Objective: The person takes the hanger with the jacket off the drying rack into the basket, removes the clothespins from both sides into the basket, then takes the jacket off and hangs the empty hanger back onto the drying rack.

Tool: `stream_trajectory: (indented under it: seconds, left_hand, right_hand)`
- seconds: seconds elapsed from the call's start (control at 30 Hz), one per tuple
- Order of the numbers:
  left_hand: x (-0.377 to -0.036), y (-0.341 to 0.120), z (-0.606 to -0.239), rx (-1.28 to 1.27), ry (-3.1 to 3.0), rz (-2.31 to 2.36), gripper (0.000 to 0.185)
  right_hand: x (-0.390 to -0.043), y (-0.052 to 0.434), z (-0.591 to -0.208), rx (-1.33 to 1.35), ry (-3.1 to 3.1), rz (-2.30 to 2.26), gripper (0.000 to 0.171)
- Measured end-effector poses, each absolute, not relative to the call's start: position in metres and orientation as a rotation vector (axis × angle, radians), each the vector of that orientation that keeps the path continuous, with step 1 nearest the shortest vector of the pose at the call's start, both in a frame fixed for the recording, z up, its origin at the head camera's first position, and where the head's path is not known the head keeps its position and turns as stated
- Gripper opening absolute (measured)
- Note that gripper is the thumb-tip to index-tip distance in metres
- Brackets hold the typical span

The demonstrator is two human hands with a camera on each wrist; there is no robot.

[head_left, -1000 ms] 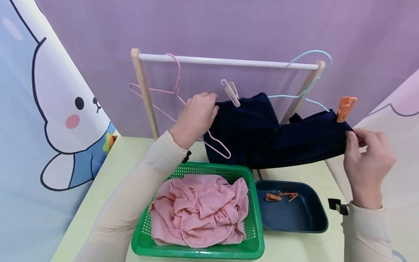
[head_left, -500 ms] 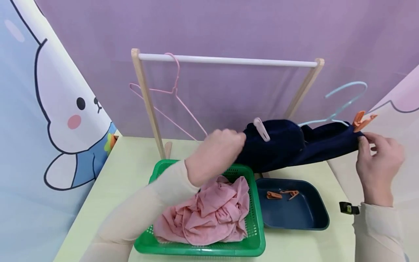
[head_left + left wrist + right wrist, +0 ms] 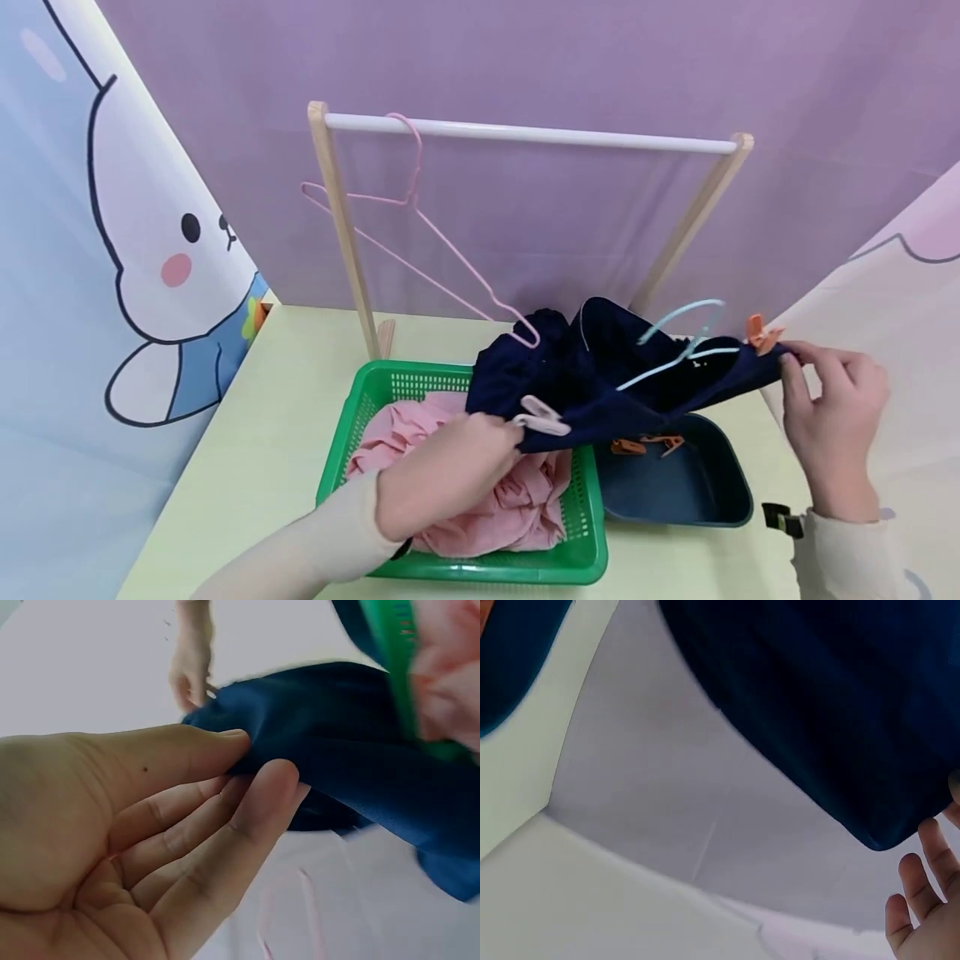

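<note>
Here, a pale green table is bearing everything, with a wooden drying rack standing at its far side and a pink hanger hanging from the rack's white rail at the left. A green basket is sitting at the near centre, holding a crumpled pink garment. Just right of it a dark blue tray is lying, with two orange clips showing inside it.

A navy garment is hanging in the air between the two hands, stretching over the basket's far right corner and the tray's far edge. A light blue hanger is lying across it, a pink clip is gripping its left near edge and an orange clip is gripping its right end.

The left hand is hovering above the basket; in the left wrist view its thumb and fingers are closing together on a fold of the cloth, pinching it just beside the pink clip. The right hand is holding the garment's right end to the right of the tray, thumb and forefinger pinching the cloth just beside the orange clip, the other fingers spreading loosely apart.
</note>
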State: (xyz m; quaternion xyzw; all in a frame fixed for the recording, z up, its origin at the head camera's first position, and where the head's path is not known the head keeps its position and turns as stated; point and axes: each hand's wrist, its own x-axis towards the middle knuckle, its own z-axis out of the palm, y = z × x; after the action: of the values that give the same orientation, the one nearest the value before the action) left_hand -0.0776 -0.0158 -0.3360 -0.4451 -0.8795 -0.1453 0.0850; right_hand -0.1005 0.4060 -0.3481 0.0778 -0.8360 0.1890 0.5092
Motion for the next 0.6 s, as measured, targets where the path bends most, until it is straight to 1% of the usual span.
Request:
stream_trajectory:
  seconds: [0.17, 0.27, 0.33, 0.6]
  left_hand:
    - [-0.077, -0.057, -0.35, -1.108, -2.633, -0.573, 0.02]
    - [-0.08, -0.081, -0.349, -0.974, -2.633, -0.613, 0.011]
    - [-0.083, -0.098, -0.35, -0.901, -2.636, -0.659, 0.007]
    - [-0.079, -0.153, -0.349, -0.644, -2.617, -0.673, 0.013]
  right_hand:
    - [-0.079, 0.36, -0.342, 0.276, -1.982, 0.441, 0.04]
    - [-0.072, 0.335, -0.338, 0.331, -1.937, 0.437, 0.049]
    - [-0.07, 0.32, -0.338, 0.368, -1.897, 0.436, 0.049]
    - [-0.066, 0.271, -0.333, 0.537, -1.815, 0.437, 0.041]
